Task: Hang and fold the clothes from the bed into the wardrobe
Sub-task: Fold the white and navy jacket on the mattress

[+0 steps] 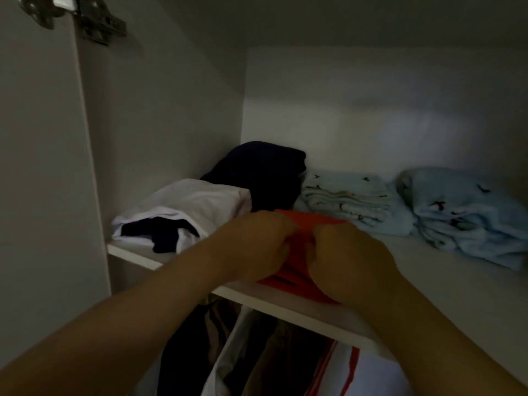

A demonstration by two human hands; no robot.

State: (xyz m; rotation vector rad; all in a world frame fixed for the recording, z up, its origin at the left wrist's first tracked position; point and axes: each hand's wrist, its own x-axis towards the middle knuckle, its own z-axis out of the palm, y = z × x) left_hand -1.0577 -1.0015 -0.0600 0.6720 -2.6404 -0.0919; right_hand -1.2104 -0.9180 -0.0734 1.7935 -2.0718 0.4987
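Observation:
A folded red garment (pixel 297 270) lies on the white wardrobe shelf (pixel 445 284), near its front edge. My left hand (pixel 254 247) grips the garment's left side with curled fingers. My right hand (pixel 348 261) grips its right side, fingers curled over the cloth. Both hands cover most of the garment, so only a strip between them and its far edge show.
On the shelf, a white garment with dark parts (pixel 183 212) lies at the left, a dark navy pile (pixel 263 170) behind it. Two folded light-blue patterned cloths (pixel 351 201) (pixel 468 212) lie to the right. Hung clothes (pixel 257 352) show below. The door hinge (pixel 85 15) is upper left.

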